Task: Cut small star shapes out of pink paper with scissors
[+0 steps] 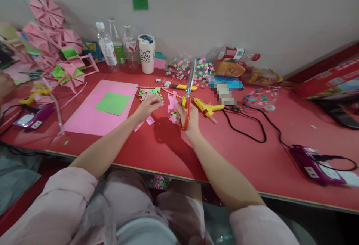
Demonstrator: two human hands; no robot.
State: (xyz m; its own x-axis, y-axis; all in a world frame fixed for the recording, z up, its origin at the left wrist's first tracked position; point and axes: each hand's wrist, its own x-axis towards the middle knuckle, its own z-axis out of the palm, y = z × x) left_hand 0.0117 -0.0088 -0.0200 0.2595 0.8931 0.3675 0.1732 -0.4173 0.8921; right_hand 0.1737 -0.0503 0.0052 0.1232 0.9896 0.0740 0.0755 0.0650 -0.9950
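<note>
My right hand (189,120) has its fingers around the orange-and-yellow handles of a pair of scissors (191,78), whose blades point up and away from me. A notched pink paper scrap (172,101) is at the fingertips of that same hand. To the left, my left hand (148,108) is closed in a pinch, with a tiny pink paper piece (162,104) at its fingertips. Just beyond it lies a pile of green and pink paper cuttings (150,92). Small paper stars (172,117) rest on the table between the hands.
A yellow glue gun (208,107) and a yellow utility knife (183,87) lie near my right hand. Left of me is a green square (112,103) on a pink sheet (84,120). Bottles (108,49), a cup (147,54) and a bag of stars (196,69) line the wall.
</note>
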